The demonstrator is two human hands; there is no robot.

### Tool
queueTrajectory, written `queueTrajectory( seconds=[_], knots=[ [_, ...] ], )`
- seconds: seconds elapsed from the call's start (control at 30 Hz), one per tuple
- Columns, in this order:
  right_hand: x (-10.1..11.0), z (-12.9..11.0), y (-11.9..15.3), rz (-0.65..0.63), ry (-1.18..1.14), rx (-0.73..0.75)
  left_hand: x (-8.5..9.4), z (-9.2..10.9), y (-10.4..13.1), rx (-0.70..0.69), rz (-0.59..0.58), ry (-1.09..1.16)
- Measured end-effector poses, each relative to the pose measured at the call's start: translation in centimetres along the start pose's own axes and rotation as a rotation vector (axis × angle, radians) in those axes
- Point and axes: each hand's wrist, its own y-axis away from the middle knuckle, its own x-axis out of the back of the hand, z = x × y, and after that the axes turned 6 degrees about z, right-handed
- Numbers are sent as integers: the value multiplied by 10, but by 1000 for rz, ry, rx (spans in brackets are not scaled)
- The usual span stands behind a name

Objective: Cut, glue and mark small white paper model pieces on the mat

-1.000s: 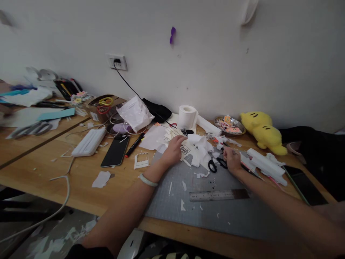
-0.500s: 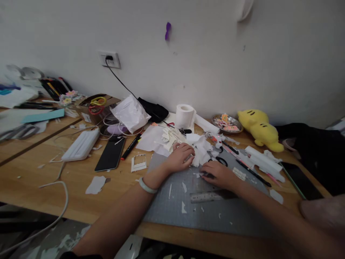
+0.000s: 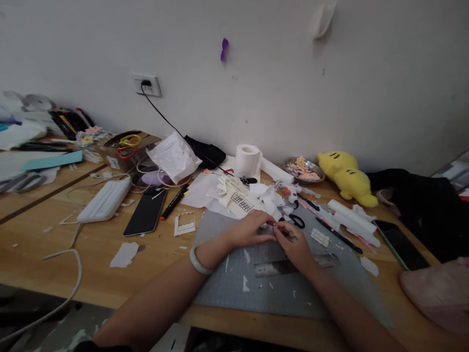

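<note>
Over the grey cutting mat (image 3: 256, 298), my left hand (image 3: 252, 228) and my right hand (image 3: 293, 243) meet at the fingertips. Both pinch at the same spot; whatever lies between the fingers is too small to name. A pale bracelet (image 3: 199, 261) circles my left wrist. Just beyond the hands lies a paper piece with a printed black grid (image 3: 242, 203), among white paper scraps. Scissors with black handles (image 3: 297, 221) rest beside my right hand, partly covered. A metal ruler (image 3: 271, 269) passes beneath my right wrist.
Left of the mat are a black phone (image 3: 144, 212), a marker (image 3: 174, 201) and a white power strip (image 3: 105, 199). A paper roll (image 3: 246, 161), a metal dish (image 3: 315, 176) of small pieces and a yellow plush toy (image 3: 346, 178) stand along the wall.
My hands, apart before, have come together at the fingertips. My left hand has left the paper pile, uncovering the grid-printed piece. The whole view has shifted slightly.
</note>
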Motion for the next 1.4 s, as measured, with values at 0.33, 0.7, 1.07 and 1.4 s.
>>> queueTrajectory(
  seconds=[0.33,0.7,1.07,1.4],
  knots=[
    [1,4,0,11,-49,-10,-5,-2,-5,204,172,157],
    [8,-2,-3,-44,-106,112,-12,-5,-6,459,377,392],
    [-3,4,-1,33,-301,-178,-21,8,-5,430,307,504],
    [2,-10,-1,2,-425,-296,-20,16,-3,407,267,514]
  ],
)
